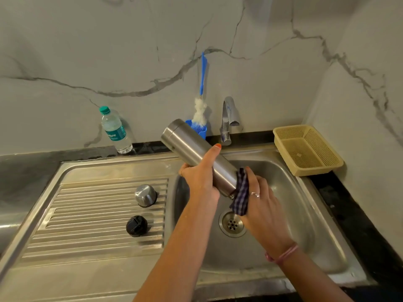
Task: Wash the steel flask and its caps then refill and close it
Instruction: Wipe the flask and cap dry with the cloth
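**Wiping the flask over the basin, caps parked on the drainer**

Since both caps have to come back on at the end, I have them set on the ribbed drainboard (98, 214) toward its right edge, beside the basin: the steel cap (145, 195) stands mouth down nearer the back, and the black inner cap (136, 226) sits just in front of it toward the front edge. Mouth down, I'd judge, lets the steel one drain. At the back edge of the counter, left of the tap, the plastic water bottle (115, 130) stands with its green top on, probably my refill water.

Over the basin of the sink (305, 214) my left hand (201, 177) is wrapped round the middle of the steel flask (196, 149), thumb laid along the top of the body, fingers curled underneath. I hold it tilted, base up toward the back wall and mouth down toward me, so any drips should fall in the basin.

My right hand (260, 203) pinches a checked cloth (241, 197) against the flask's lower end, fingers curled round the fabric, right above the drain (232, 224). The mouth itself is hidden by the cloth.

Behind the flask, the blue bottle brush (201, 99) stands in its holder by the tap (227, 118), which shows no water running. At the back right corner sits a yellow basket (281, 136).
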`<state>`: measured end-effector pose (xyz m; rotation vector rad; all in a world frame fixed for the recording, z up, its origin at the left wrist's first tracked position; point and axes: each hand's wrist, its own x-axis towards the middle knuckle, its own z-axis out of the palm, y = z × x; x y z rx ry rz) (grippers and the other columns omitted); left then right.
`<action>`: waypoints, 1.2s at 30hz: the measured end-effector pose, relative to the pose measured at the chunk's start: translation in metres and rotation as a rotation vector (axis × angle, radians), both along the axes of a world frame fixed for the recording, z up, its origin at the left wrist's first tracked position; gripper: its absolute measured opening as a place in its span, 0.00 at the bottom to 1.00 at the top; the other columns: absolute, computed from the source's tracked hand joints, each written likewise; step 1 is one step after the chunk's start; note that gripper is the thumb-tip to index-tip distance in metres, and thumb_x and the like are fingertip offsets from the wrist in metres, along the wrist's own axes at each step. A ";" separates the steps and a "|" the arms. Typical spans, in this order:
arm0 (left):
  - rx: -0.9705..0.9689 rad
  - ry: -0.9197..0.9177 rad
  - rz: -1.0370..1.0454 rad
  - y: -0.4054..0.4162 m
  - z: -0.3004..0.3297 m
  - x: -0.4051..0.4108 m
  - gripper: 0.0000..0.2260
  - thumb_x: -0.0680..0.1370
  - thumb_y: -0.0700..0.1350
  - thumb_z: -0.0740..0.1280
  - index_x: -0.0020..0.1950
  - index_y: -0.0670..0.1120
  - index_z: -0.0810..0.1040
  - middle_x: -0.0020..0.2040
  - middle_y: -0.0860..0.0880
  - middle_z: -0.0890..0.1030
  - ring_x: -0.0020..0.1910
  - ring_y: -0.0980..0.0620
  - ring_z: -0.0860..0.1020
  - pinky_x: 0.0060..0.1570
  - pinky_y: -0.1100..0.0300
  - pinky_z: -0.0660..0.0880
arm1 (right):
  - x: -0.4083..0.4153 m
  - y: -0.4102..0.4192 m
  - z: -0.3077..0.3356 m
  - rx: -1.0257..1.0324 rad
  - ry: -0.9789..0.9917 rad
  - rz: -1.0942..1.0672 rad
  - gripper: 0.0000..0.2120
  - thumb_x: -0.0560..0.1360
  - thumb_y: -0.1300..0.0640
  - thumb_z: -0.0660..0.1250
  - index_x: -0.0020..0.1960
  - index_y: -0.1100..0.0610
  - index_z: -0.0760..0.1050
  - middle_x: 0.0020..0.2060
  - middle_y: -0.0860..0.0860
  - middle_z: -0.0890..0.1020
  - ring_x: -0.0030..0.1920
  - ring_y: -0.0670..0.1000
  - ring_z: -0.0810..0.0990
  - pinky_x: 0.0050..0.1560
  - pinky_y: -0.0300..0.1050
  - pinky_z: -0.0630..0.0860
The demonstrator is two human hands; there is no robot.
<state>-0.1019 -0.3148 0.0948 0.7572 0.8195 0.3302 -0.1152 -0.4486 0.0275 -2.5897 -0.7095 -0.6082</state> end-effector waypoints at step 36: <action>0.129 -0.077 -0.267 0.009 -0.019 -0.014 0.41 0.65 0.34 0.79 0.71 0.47 0.61 0.57 0.44 0.77 0.52 0.47 0.80 0.44 0.55 0.77 | 0.045 -0.002 0.012 0.426 1.142 0.401 0.33 0.63 0.62 0.79 0.62 0.45 0.68 0.53 0.50 0.79 0.51 0.47 0.81 0.52 0.43 0.80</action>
